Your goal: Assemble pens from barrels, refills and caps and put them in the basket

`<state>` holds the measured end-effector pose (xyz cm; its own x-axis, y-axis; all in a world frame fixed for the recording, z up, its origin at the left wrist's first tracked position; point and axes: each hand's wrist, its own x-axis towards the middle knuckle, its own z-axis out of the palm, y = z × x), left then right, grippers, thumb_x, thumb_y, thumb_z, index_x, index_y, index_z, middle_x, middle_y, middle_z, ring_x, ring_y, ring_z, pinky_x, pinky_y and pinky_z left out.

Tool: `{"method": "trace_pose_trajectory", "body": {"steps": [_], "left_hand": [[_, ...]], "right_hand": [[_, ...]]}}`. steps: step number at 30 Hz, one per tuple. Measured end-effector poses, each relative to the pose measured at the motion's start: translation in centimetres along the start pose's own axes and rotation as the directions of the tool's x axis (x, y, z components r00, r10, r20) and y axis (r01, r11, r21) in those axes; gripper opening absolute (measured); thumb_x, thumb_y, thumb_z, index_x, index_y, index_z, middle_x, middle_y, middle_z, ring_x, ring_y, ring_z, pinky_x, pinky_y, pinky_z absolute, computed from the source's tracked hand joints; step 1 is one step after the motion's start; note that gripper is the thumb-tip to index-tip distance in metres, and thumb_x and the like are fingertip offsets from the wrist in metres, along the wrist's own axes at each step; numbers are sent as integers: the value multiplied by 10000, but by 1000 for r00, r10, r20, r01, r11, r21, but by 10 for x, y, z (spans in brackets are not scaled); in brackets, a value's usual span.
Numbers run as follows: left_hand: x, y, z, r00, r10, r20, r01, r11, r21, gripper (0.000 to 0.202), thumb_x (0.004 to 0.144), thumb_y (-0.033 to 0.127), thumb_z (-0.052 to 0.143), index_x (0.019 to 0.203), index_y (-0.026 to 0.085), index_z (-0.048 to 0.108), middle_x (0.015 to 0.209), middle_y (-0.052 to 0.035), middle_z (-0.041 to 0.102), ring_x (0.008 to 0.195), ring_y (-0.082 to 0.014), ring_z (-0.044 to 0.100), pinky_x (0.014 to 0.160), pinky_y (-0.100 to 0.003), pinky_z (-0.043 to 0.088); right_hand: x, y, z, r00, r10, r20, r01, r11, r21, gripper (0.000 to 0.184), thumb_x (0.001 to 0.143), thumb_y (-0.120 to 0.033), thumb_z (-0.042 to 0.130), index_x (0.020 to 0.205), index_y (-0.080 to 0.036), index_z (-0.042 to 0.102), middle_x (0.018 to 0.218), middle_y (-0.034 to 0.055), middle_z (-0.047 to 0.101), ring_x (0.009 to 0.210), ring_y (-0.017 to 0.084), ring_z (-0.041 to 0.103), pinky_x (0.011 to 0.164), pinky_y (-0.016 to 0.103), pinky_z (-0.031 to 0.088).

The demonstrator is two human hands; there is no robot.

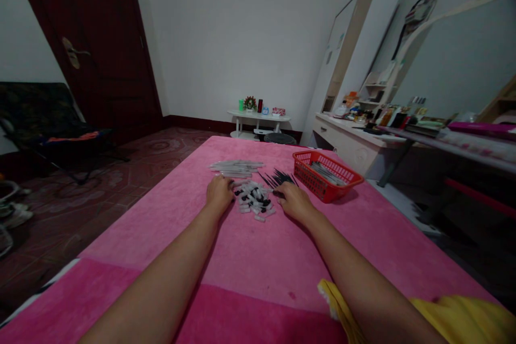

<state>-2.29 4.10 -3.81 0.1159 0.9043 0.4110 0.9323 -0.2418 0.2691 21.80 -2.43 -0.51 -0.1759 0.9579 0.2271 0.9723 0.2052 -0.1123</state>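
Note:
On the pink cloth-covered surface (258, 258) lies a heap of short whitish pen-cap-like pieces (256, 197) mixed with small black parts. My left hand (219, 193) rests at the heap's left side, fingers curled inward; what they hold, if anything, is too small to name. Opposite it, my right hand (295, 201) is bent at the heap's right edge, its fingertips drawn together beside thin black pointed sticks (280, 176) like pen refills. Whether a piece is pinched there is hard to see. Behind my left hand is a row of whitish pen-barrel-like tubes (236, 167).
A red plastic basket (322, 191) holding slender grey sticks stands right of my right hand. Yellow fabric (459, 317) lies at the lower right. Farther off are a small white table (258, 115), a cluttered dresser (350, 140) and a folding chair (48, 118).

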Motion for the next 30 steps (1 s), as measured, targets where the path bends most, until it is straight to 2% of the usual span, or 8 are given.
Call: {"method": "trace_pose_trajectory", "body": {"steps": [3,6,11,15,19,22,26,30], "left_hand": [[0,-1,-1,998,-48,-37,45,997,-69,252,802,224,516,959,222,713,970,-91,713,951,-252,630,746,-299,450],[0,1,-4,994,-70,-83,61,992,-111,257,813,215,513,988,225,700,968,-81,726,949,-249,645,772,-303,444],[-1,5,-6,991,10,-132,-40,973,-226,253,816,174,501,984,194,688,968,-86,725,930,-239,652,801,-309,458],[0,6,0,980,43,-196,-116,916,-383,242,815,145,494,975,182,672,992,-76,718,942,-215,651,832,-306,475],[3,5,3,947,-105,-303,-107,787,-607,207,818,160,491,961,176,640,960,-60,714,946,-193,655,858,-313,494],[7,1,3,898,-299,-322,-87,599,-796,160,816,173,483,917,165,607,916,-55,701,902,-169,665,849,-314,515],[11,-7,3,822,-518,-236,-51,345,-937,137,803,170,473,901,154,567,876,-64,681,792,-154,672,709,-307,560],[12,-9,5,825,-528,-202,-62,270,-961,153,793,170,489,923,146,566,842,-65,679,729,-142,665,656,-294,563]], "right_hand": [[0,1,-3,999,37,12,-37,999,-9,269,824,-223,580,1073,-244,678,1063,49,664,1035,179,600,810,237,409],[-1,5,-10,990,140,-14,-140,989,-55,248,838,-244,559,1046,-256,693,1065,54,680,1024,199,611,813,263,419],[-3,8,-17,951,310,4,-307,944,-124,251,810,-400,619,975,-237,712,985,91,704,965,230,639,782,294,443],[-3,7,-14,951,306,44,-296,943,-153,245,774,-421,654,913,-226,709,973,91,707,945,241,647,740,301,450],[-3,4,-15,957,289,-14,-288,948,-135,215,790,-368,629,926,-217,701,966,88,708,939,244,645,726,295,439],[-4,-7,-18,975,207,-80,-212,975,-64,208,825,-327,583,971,-222,688,1000,72,697,952,217,628,744,275,421],[-4,-45,-15,995,-40,-89,45,997,56,197,834,-245,562,990,-219,679,1026,48,676,957,182,589,772,257,402],[1,-94,0,940,-326,-96,333,941,56,239,844,-168,538,1035,-219,672,1073,48,650,1059,196,506,883,298,363]]}}
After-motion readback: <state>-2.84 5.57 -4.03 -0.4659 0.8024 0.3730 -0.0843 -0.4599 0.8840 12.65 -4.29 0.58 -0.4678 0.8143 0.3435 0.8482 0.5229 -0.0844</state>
